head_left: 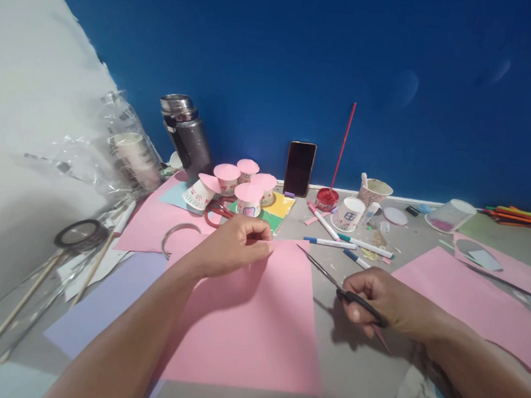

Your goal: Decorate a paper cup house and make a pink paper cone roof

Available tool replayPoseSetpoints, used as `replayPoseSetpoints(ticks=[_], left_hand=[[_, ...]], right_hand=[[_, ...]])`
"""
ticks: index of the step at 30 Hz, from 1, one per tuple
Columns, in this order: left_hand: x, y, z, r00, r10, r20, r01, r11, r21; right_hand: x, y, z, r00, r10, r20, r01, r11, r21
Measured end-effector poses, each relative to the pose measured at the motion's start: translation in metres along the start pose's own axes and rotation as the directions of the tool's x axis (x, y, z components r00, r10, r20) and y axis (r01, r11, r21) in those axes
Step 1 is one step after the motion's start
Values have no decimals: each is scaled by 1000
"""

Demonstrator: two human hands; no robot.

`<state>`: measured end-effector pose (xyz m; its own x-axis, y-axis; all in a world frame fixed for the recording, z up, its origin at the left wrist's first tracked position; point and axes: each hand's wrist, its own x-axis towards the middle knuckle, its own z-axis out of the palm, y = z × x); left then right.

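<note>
A large pink sheet of paper (pixel 255 327) lies in front of me on the grey table. My left hand (pixel 236 246) is closed at its far edge, thumb and curled fingers gripping the paper. My right hand (pixel 372 299), to the right of the sheet, holds a pair of black-handled scissors (pixel 322 268). Their blades look closed, with the tip near the sheet's far right corner. Just beyond my left hand stand several small decorated paper cups (pixel 249 209) topped with pink paper discs. Red-handled scissors (pixel 213 213) lie beside these cups, partly hidden.
A dark flask (pixel 190 135) and an upright phone (pixel 300 168) stand by the blue wall. Markers (pixel 329 243) and a white cup (pixel 347 214) lie beyond the scissors. More pink paper (pixel 473 301) is at right. Tape (pixel 79 233) and sticks (pixel 20 308) sit at left.
</note>
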<state>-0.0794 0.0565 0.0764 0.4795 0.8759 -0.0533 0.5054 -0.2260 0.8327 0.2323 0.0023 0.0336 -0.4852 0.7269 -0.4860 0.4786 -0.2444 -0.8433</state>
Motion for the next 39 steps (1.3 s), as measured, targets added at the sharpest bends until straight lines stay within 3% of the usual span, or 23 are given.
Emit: replayPoseSetpoints(ticks=[39], left_hand=[[1, 5, 8, 996, 10, 93, -15, 999, 52]], right_hand=[[-9, -7, -13, 999, 40, 34, -36, 995, -88]])
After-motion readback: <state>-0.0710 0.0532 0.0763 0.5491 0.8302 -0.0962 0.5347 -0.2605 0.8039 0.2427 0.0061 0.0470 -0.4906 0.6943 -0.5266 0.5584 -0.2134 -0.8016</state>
